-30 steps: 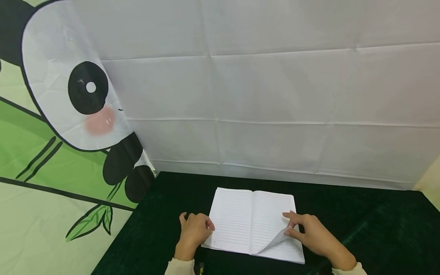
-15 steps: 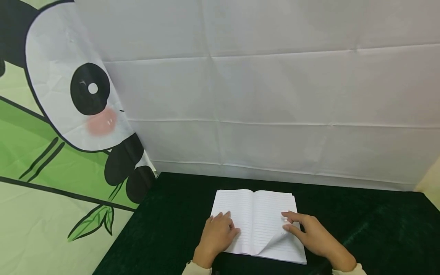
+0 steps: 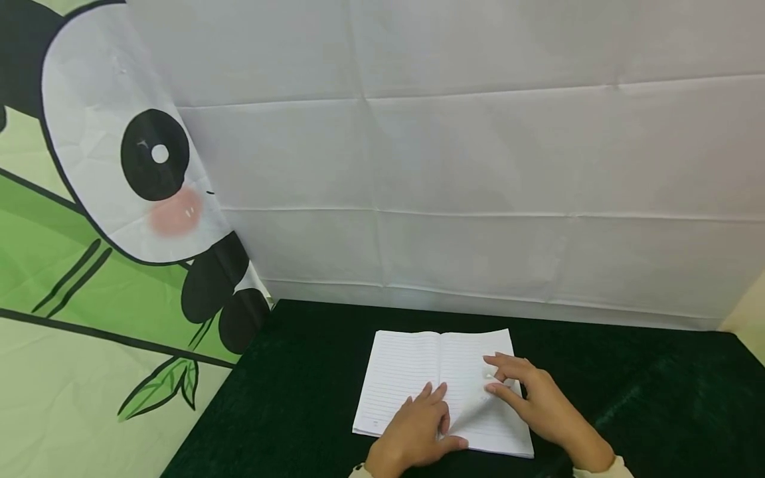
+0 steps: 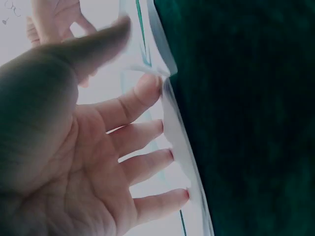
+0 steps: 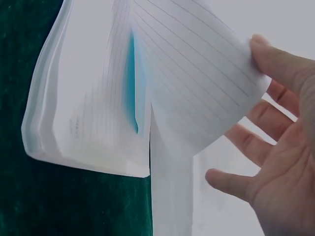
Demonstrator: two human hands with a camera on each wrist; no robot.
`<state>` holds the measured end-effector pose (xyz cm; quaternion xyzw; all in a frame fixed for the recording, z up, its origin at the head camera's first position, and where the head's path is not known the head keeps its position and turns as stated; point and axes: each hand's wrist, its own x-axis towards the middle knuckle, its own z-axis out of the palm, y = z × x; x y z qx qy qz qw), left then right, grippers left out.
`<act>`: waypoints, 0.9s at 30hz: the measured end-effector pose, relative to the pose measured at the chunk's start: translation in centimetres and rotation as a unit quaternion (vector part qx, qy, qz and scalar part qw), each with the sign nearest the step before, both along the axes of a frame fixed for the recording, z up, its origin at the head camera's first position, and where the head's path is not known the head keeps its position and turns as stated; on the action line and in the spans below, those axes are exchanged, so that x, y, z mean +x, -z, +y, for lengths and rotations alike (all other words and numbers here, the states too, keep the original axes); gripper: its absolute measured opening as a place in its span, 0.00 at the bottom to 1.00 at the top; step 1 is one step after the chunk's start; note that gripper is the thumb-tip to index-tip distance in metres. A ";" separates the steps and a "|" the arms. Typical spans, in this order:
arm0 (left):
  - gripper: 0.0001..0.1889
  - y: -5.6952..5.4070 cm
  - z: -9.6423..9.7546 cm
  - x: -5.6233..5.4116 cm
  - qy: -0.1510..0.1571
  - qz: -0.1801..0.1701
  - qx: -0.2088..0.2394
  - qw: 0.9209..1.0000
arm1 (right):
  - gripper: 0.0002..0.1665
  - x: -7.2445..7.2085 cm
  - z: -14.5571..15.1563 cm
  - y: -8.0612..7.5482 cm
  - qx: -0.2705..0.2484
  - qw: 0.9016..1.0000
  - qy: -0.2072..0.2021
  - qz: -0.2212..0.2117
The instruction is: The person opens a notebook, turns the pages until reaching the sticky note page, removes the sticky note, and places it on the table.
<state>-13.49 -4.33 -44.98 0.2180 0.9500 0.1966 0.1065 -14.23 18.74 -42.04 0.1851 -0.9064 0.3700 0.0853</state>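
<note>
An open notebook [image 3: 397, 368] with ruled white pages lies on the dark green cloth. My right hand [image 3: 538, 401] pinches the near outer corner of a right-hand page [image 5: 197, 78] between thumb and fingers. That page curls up from the sheets below, lifted along its near edge. Spread over the lower middle of the notebook, my left hand [image 3: 415, 431] has its fingers extended close to the spine and its thumb pointing right along the near edge. In the left wrist view, the left hand's fingertips [image 4: 179, 196] appear right at the notebook's edge.
Green velvety cloth [image 3: 645, 392] covers the table around the notebook. A creased white sheet [image 3: 466, 153] hangs behind the table, and a panda-print backdrop [image 3: 89, 199] hangs on the left.
My left hand has moved right, from the notebook's left edge across the left page to near the spine. The right hand keeps its pinch, shifting slightly left and up with the page corner.
</note>
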 end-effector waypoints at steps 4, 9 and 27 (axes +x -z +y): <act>0.19 -0.1 0.2 0.2 0.002 0.021 -0.005 1.000 | 0.11 0.1 -0.2 0.2 -0.004 1.000 0.005 0.029; 0.15 0.0 0.2 0.0 -0.001 0.032 -0.005 0.999 | 0.05 0.2 -0.2 0.3 -0.010 0.999 0.037 0.036; 0.17 -0.5 -0.6 -0.4 -0.128 0.002 0.104 0.986 | 0.45 -0.1 -0.6 1.2 0.093 0.987 0.091 -0.099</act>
